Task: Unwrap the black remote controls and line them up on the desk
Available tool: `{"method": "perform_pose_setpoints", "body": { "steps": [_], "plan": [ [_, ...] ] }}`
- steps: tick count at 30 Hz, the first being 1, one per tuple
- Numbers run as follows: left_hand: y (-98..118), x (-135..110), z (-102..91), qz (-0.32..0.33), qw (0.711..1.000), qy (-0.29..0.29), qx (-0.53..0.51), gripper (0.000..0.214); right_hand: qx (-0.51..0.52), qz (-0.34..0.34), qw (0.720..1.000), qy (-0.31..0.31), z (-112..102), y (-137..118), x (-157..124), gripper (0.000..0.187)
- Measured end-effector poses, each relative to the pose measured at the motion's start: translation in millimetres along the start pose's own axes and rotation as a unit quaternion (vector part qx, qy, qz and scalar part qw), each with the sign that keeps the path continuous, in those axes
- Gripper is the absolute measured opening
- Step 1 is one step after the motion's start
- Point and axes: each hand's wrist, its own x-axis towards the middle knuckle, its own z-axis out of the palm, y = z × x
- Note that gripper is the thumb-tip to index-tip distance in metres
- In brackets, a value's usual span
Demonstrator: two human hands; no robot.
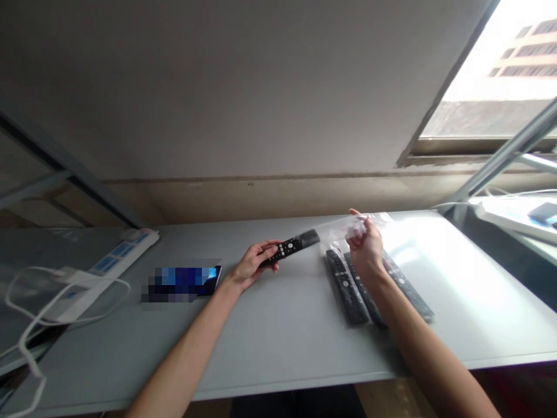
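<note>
Our left hand grips black remote, tip just entering clear plastic bag pinched by our right hand. Three bagged remotes lie done on counter; this one barely sleeved.

Power strip far left on table, phone mid-left, bagged remotes right of centre

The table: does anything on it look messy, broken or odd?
Nothing looks broken or spilled. The left hand holds a remote whose tip sits in a clear bag held by the right hand. Bagged remotes lie in a row. Only the white cable lies in loose loops.
</note>
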Motion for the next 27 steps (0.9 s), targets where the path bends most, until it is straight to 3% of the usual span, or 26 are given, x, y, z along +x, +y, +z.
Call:
{"method": "perform_pose_setpoints", "body": {
  "steps": [3, 7, 10, 14, 20, 22, 24, 27],
  "plan": [
    [3, -4, 1.3, 0.011, 0.999, -0.004, -0.042, 0.064, 0.021, -0.004, 0.999, 0.030, -6, 1, 9, 0.042],
    [6, -9, 5.0, 0.004, 0.999, -0.017, -0.039, 0.080, -0.050, 0.026, 0.998, -0.031, -3, 13, 0, 0.049],
    [5, -10, 10.2, -0.002, 0.999, 0.022, -0.025, 0.067, -0.151, 0.022, 0.986, -0.067, 3, 20, -13, 0.055],
    [1, -7, 19.8, 0.017, 0.997, 0.079, 0.004, 0.057, -0.270, -0.054, 0.958, -0.077, 9, 21, -25, 0.052],
    [-4, -5, 27.9, 0.050, 0.988, 0.145, 0.010, 0.049, -0.224, -0.094, 0.970, -0.008, 8, 19, -19, 0.058],
    [-3, -5, 25.8, 0.098, 0.972, 0.191, 0.092, 0.051, -0.208, -0.089, 0.974, 0.013, 5, 21, -13, 0.059],
    [-2, -4, 21.8, 0.151, 0.939, 0.224, 0.214, 0.056, -0.205, -0.077, 0.975, 0.024, 3, 23, -8, 0.061],
    [-3, -2, 16.4, 0.185, 0.885, 0.225, 0.362, 0.028, -0.220, -0.060, 0.974, 0.005, 1, 25, -7, 0.064]
  ]
}}
